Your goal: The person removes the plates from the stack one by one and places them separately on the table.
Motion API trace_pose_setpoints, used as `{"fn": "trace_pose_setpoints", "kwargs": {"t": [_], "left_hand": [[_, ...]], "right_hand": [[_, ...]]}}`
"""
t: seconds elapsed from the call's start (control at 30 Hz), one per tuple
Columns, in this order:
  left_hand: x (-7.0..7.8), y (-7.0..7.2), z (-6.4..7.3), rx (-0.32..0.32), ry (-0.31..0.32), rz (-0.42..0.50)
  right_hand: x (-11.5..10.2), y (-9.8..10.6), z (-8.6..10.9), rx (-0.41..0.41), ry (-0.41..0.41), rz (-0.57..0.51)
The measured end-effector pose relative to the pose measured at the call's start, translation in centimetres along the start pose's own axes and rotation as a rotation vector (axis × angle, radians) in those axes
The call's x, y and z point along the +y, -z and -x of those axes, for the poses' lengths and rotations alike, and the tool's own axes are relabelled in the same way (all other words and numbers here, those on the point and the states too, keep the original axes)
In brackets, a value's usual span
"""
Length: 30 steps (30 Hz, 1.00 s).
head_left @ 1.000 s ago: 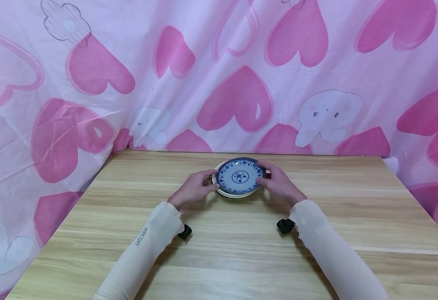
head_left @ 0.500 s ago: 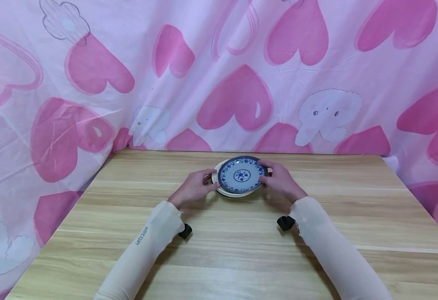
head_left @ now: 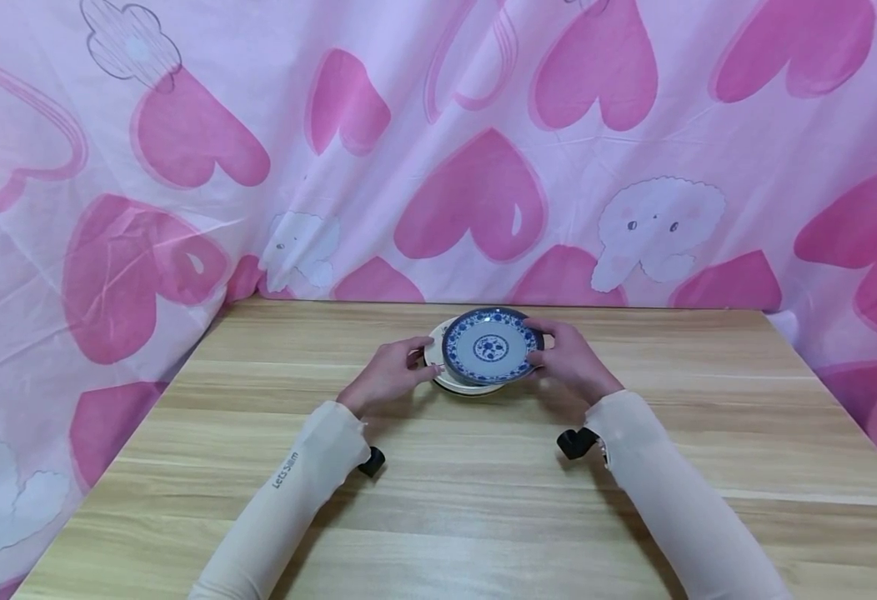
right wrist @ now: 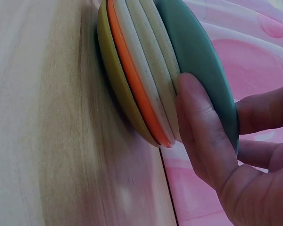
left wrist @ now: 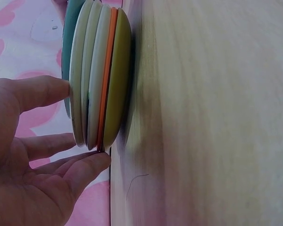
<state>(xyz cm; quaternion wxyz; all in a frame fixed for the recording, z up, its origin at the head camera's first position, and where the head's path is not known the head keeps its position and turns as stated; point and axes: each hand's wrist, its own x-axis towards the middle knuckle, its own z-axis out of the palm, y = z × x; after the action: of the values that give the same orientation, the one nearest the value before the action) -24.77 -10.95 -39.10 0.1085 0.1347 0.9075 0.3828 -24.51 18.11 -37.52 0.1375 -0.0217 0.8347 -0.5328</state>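
Right hand pinches the plate by its right rim, left hand grips the stack; both probably stiff, slick, best rim-held.

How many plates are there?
6 that I can make out: the blue-flowered plate in the right hand, and under it three pale plates, an orange plate, then a yellow plate at the bottom. More could be hidden.

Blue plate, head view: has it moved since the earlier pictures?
Yes. Judged against the table's back edge, the blue plate has shifted to the right and slightly up the picture.
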Motion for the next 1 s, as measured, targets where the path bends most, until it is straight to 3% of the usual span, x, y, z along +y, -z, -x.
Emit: {"fn": "trace_pose_setpoints", "kwargs": {"t": [0.47, 1.0], "left_hand": [[0.1, 0.0, 0.0, 0.004, -0.014, -0.019], [0.0, -0.1, 0.0, 0.014, -0.037, -0.018]], "right_hand": [[0.3, 0.6, 0.1, 0.012, 0.05, -0.022], [0.5, 1.8, 0.6, 0.083, 0.094, -0.031]]}}
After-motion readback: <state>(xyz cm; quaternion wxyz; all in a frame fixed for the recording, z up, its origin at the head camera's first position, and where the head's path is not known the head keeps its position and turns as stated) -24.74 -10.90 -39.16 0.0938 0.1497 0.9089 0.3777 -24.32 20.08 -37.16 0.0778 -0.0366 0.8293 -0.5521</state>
